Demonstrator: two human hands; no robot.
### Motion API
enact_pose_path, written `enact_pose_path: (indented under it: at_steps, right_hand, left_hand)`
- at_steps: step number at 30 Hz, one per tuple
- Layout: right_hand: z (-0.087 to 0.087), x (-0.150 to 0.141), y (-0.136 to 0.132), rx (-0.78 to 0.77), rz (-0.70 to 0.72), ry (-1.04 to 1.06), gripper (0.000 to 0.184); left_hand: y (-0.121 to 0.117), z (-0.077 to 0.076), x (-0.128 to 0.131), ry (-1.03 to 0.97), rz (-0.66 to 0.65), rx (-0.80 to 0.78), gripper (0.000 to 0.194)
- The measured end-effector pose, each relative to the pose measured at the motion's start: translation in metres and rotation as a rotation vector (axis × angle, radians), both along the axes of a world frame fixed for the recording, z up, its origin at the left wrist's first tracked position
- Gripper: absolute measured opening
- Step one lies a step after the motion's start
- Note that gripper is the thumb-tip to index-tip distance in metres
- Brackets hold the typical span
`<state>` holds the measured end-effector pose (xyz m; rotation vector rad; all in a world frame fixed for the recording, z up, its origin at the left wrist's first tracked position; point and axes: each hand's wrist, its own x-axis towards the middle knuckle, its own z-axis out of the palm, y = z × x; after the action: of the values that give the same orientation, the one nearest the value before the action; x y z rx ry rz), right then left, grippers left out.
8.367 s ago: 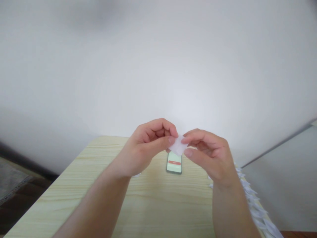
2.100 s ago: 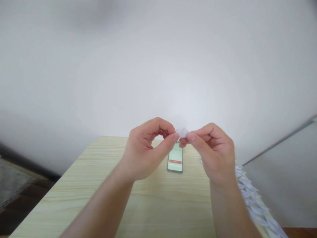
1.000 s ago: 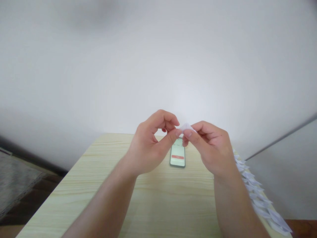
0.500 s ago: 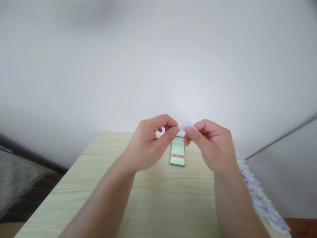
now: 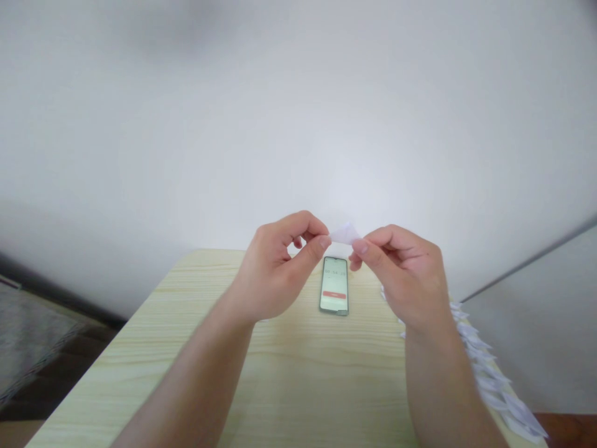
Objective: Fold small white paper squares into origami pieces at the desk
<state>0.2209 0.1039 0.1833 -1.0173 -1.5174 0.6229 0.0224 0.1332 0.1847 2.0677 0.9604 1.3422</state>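
Note:
A small folded piece of white paper (image 5: 344, 233) is held up in the air above the far end of the table. My left hand (image 5: 275, 267) pinches its left end between thumb and forefinger. My right hand (image 5: 401, 274) pinches its right end the same way. Both hands are closed, with the other fingers curled in. Below the paper, a phone (image 5: 334, 294) lies flat on the table with its screen lit and a red bar on it.
The light wooden table (image 5: 289, 373) reaches to a plain white wall. Several folded white paper pieces (image 5: 485, 379) lie in a row along the table's right edge. Dark floor and a grey mat show at lower left.
The paper was a flatter, wider slip at first and is now a smaller folded shape. Over the last second my hands drew slightly apart and rose a little, uncovering more of the phone.

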Motion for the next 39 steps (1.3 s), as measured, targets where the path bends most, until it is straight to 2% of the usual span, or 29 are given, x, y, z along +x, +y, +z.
enact_pose_path:
  at_steps: [12, 19, 24, 26, 31, 39]
  right_hand:
    - [-0.0034, -0.0006, 0.0019, -0.014, 0.039, 0.068, 0.018]
    - [-0.0018, -0.0003, 0.0007, 0.024, -0.009, 0.027, 0.016]
    - [-0.0010, 0.0040, -0.0003, 0.017, 0.018, -0.038, 0.016]
    - [-0.0003, 0.0052, -0.0009, -0.005, 0.038, -0.069, 0.015]
    - [0.0008, 0.0035, -0.0023, -0.020, 0.034, -0.119, 0.016]
    - [-0.0029, -0.0015, -0.0016, 0.029, 0.039, -0.011, 0.013]
  left_hand:
    - [0.0002, 0.0007, -0.0008, -0.016, 0.005, 0.013, 0.017]
    - [-0.0003, -0.0002, -0.0005, -0.018, 0.018, -0.009, 0.017]
    - [0.0003, 0.0010, -0.0004, -0.005, 0.029, 0.007, 0.012]
    - [0.0005, 0.0020, -0.0001, -0.011, 0.016, 0.018, 0.015]
    - [-0.0008, 0.0040, 0.0000, -0.004, -0.035, -0.034, 0.008]
    - [-0.0012, 0.0038, 0.0004, -0.064, -0.107, -0.126, 0.008]
